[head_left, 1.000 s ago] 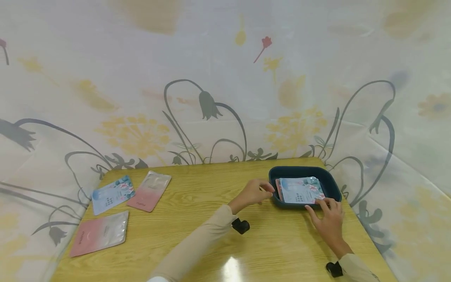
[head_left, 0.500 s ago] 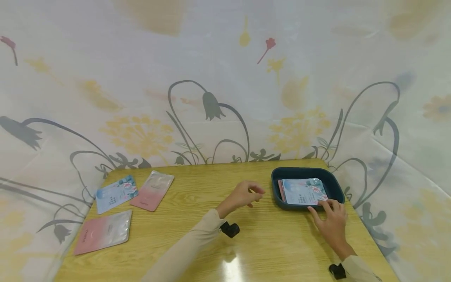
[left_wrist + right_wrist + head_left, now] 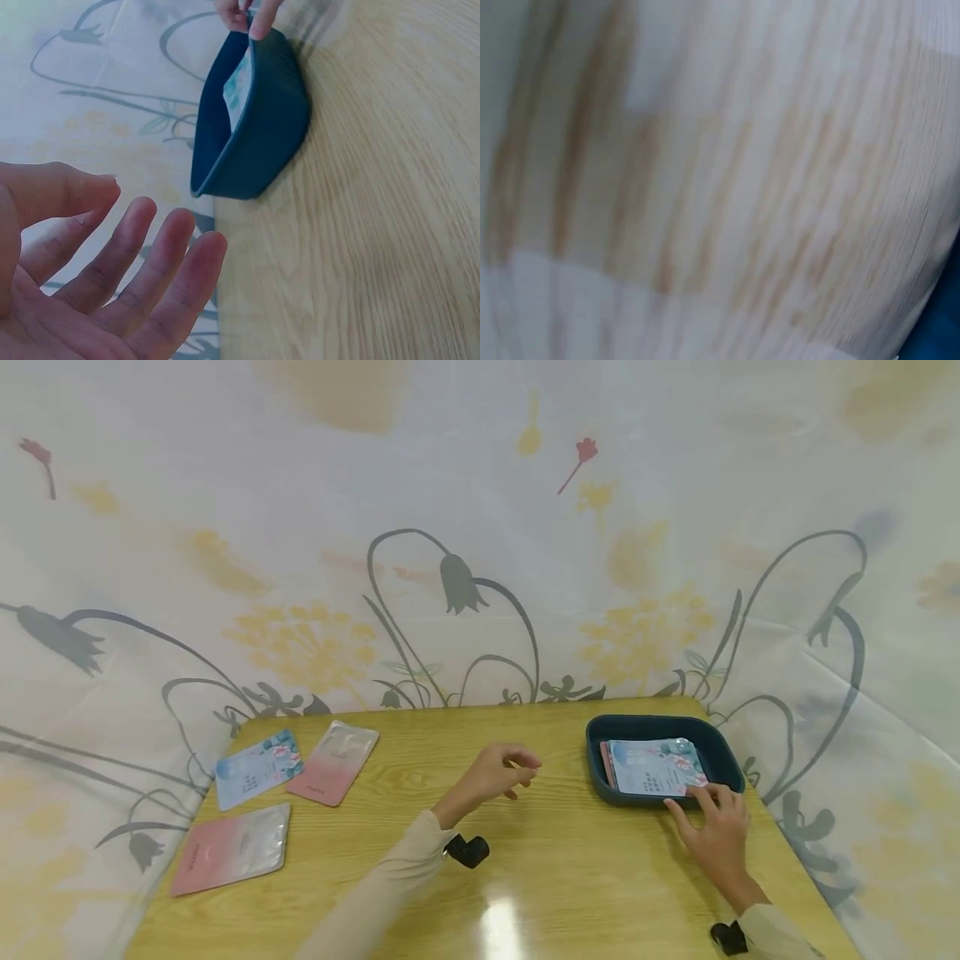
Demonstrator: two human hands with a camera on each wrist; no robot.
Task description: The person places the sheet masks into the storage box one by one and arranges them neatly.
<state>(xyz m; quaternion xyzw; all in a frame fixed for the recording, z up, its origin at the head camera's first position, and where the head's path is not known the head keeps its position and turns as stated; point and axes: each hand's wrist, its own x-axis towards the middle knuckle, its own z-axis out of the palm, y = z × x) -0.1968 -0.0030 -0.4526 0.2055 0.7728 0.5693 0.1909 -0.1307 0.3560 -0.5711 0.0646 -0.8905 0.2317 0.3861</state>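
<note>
My left hand (image 3: 491, 777) hovers over the middle of the table, fingers loosely bent and holding nothing; its thumb and index fingertip come close together in the left wrist view. At the right, my right hand (image 3: 716, 835) pinches the near rim of a dark blue plastic basket (image 3: 600, 787), thumb outside and fingertips inside. Within the basket lies a stack of flat sheet mask packets, with a light blue floral packet (image 3: 652, 767) on top and a pink edge (image 3: 606, 764) showing beneath. The right wrist view holds mostly blurred tabletop and a corner of the basket (image 3: 937, 322).
On the table's left side lie a blue floral packet (image 3: 255, 770), a pink and silver packet (image 3: 333, 763) beside it and another pink and silver packet (image 3: 231, 849) nearer me. A flower-printed curtain (image 3: 480, 527) rises behind the wooden table (image 3: 570, 877).
My left hand has moved left, away from the basket's left side. My right hand stays at the basket's near rim. The whole scene shifts slightly right in the head view.
</note>
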